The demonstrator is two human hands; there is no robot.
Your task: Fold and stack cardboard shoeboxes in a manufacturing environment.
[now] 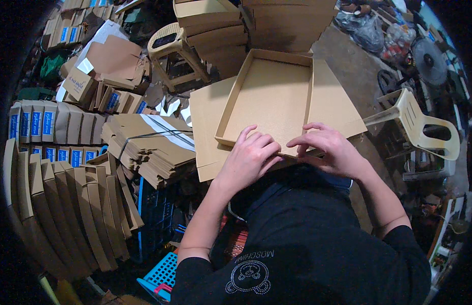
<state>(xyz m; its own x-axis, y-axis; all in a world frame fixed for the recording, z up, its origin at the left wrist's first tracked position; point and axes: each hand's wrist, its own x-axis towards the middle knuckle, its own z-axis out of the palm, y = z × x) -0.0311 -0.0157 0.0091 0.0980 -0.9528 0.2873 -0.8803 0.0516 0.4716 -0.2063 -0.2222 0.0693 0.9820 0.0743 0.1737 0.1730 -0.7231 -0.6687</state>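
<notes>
1. At the near edge of the cardboard tray (269,99), your left hand (248,155) and right hand (330,147) press side by side on the front wall, close but not touching.

2. Your left fingers (261,142) lie together, curled over the folded rim; your right fingers (309,140) bend down onto the same rim, with the forefinger arched above it. Whether either thumb pinches the wall from beneath cannot be told.

3. Your tray sits just in front of your chest, resting on flat cardboard sheets (208,122) that jut out past its left and right sides.

4. Its open face points upward, and its long axis runs away from you, tilted slightly to the right, toward the tall stack of boxes (221,30).

5. Judged from this grip, the front wall could spring back open if you ease the pressure before the fold seats, since only your fingertips hold it down.

6. Uneven pressure from your two hands could crease the wall crookedly or buckle a corner.

7. Loose sheets beneath could slide and carry the tray toward the plastic chair (424,124) on your right, or toward the bundle of flattened cartons (149,145) on your left.
</notes>
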